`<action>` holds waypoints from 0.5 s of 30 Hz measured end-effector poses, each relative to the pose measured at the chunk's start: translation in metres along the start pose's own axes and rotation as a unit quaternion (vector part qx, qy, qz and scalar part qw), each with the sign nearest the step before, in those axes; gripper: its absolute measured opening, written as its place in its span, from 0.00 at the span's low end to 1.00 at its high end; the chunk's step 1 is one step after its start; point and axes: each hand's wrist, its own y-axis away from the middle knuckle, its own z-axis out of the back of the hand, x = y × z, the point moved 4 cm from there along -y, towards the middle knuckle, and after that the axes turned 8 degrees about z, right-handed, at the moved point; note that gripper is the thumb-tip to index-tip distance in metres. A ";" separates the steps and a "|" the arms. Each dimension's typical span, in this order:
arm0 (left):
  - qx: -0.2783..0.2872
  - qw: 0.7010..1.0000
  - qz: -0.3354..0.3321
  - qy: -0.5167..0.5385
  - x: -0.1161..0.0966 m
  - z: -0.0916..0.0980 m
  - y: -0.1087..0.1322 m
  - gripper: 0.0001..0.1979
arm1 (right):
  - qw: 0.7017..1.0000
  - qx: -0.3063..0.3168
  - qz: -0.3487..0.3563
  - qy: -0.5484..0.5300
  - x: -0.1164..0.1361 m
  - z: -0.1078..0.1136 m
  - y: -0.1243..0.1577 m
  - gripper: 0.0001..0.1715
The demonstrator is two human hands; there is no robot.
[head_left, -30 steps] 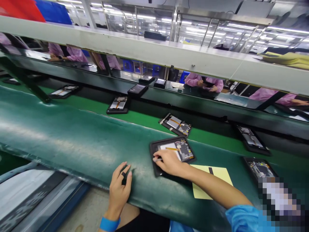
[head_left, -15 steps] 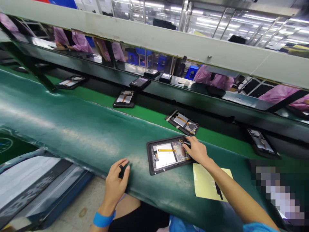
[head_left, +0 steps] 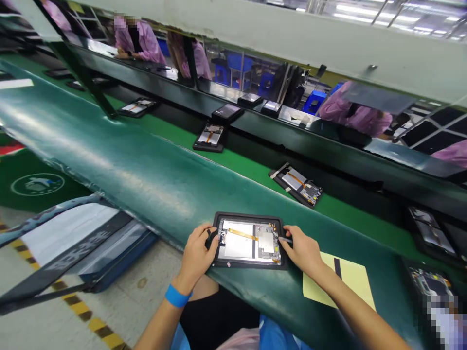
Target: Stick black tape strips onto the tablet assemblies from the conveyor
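Opened tablet (head_left: 250, 240) lies flat, internals up, on the near edge of the dark green bench mat (head_left: 146, 180), directly between both hands. Left hand (head_left: 197, 255) is curled around the tablet's left short edge, thumb on the frame; right hand (head_left: 302, 248) touches its right short edge, fingers closed on a thin grey tool (head_left: 286, 239). Yellow sheet (head_left: 352, 282) just right of the right wrist; another open tablet (head_left: 297, 183) farther back on the conveyor belt (head_left: 251, 170)
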 end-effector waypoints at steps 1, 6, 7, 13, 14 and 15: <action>-0.001 1.000 0.004 -0.007 0.000 0.001 0.002 0.13 | 1.000 -0.015 0.009 0.002 0.005 0.003 0.002 0.20; -0.002 0.999 0.012 -0.042 -0.005 0.000 0.009 0.12 | 0.989 -0.036 0.141 -0.019 0.048 0.009 -0.007 0.18; -0.001 0.999 0.012 -0.049 -0.007 -0.001 0.009 0.12 | 0.983 -0.025 0.180 -0.022 0.061 0.007 -0.011 0.18; 0.016 0.995 0.011 -0.093 -0.022 -0.006 0.009 0.10 | 0.952 0.046 0.302 0.029 0.125 -0.017 -0.031 0.24; 0.020 0.995 0.012 -0.100 -0.024 -0.006 0.009 0.10 | 0.949 0.051 0.308 0.038 0.130 -0.020 -0.033 0.24; 0.023 0.994 0.014 -0.107 -0.026 -0.006 0.009 0.09 | 0.946 0.056 0.316 0.045 0.134 -0.023 -0.034 0.24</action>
